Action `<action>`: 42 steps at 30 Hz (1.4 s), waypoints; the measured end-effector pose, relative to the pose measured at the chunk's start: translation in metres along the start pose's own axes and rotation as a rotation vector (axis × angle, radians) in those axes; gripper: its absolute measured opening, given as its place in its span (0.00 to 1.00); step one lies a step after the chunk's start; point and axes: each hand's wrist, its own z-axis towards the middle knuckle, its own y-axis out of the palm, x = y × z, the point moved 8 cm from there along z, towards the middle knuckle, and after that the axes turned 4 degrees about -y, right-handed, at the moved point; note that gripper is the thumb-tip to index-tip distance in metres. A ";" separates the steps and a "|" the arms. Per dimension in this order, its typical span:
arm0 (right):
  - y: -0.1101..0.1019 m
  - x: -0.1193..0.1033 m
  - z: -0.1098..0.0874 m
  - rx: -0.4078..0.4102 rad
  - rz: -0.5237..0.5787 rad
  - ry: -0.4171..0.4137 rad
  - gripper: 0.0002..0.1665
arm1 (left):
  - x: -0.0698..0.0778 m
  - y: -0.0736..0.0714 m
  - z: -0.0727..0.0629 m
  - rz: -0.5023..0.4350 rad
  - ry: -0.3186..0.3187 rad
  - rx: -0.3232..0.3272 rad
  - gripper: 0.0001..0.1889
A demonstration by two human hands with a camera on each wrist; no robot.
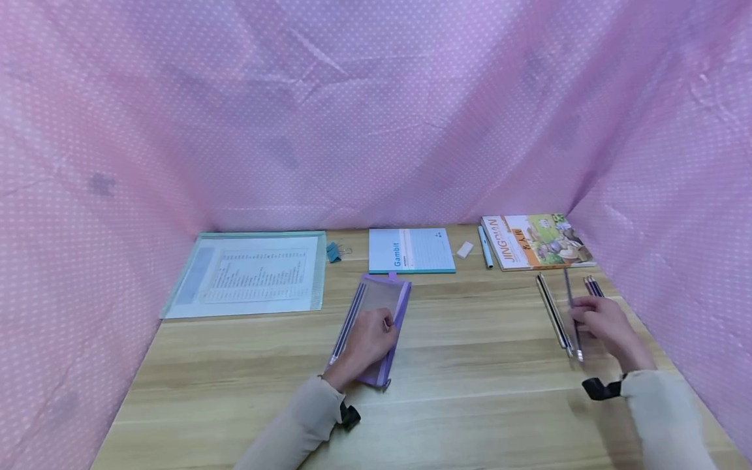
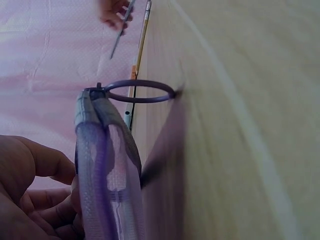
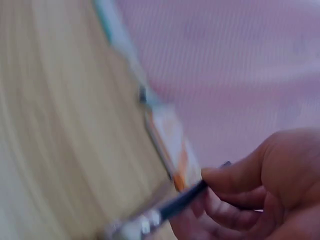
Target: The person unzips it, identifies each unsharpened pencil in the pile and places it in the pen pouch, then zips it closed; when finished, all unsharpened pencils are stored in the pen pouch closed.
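Note:
A purple mesh zip pencil case (image 1: 378, 294) lies at the middle of the table with dark striped pencils (image 1: 349, 321) along its left side. My left hand (image 1: 365, 337) is over it and, in the left wrist view, its thumb and fingers pinch the mesh; a ring (image 2: 141, 91) hangs from the zip. Towards the right, my right hand (image 1: 605, 324) pinches a dark pencil (image 1: 578, 344), tilted above the table, its pale end towards me. To its left lie loose pencils (image 1: 551, 307); several more pencils (image 1: 593, 286) lie beyond the hand, partly hidden by it.
Along the back lie a clear document folder (image 1: 322, 274) with a printed sheet, a teal binder clip (image 1: 334, 252), a blue notebook (image 1: 411, 250), a white eraser (image 1: 465, 249), a light blue pen (image 1: 485, 247) and a picture book (image 1: 537, 241). Pink dotted cloth (image 1: 376, 130) encloses the table.

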 end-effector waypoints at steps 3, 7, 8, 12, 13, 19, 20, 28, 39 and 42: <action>0.033 -0.026 0.000 -0.114 0.184 0.001 0.31 | -0.001 -0.001 0.000 -0.001 -0.005 0.005 0.03; 0.082 -0.058 -0.002 -0.257 0.301 -0.021 0.31 | 0.000 -0.001 0.000 -0.009 -0.003 0.005 0.03; 0.094 -0.066 -0.002 -0.290 0.315 -0.033 0.30 | 0.000 -0.001 0.000 -0.011 -0.003 0.002 0.03; 0.141 -0.092 -0.005 -0.404 0.321 -0.080 0.28 | -0.001 0.000 0.000 -0.020 -0.003 -0.005 0.03; 0.151 -0.098 -0.005 -0.430 0.314 -0.091 0.27 | -0.001 0.000 0.000 -0.023 -0.003 -0.005 0.03; 0.203 -0.124 -0.002 -0.527 0.310 -0.096 0.23 | -0.002 -0.002 -0.001 -0.018 -0.003 0.001 0.03; 0.210 -0.128 0.000 -0.530 0.316 -0.093 0.22 | -0.002 -0.002 -0.001 -0.018 -0.004 0.000 0.03; 0.243 -0.149 0.014 -0.401 0.471 0.018 0.22 | -0.002 -0.002 0.000 -0.016 -0.023 -0.015 0.03; 0.266 -0.166 0.011 -0.217 0.648 0.109 0.21 | 0.000 -0.005 0.003 0.016 -0.002 0.014 0.03; 0.271 -0.169 0.010 -0.221 0.656 0.099 0.19 | 0.000 -0.005 0.002 0.017 0.003 0.020 0.04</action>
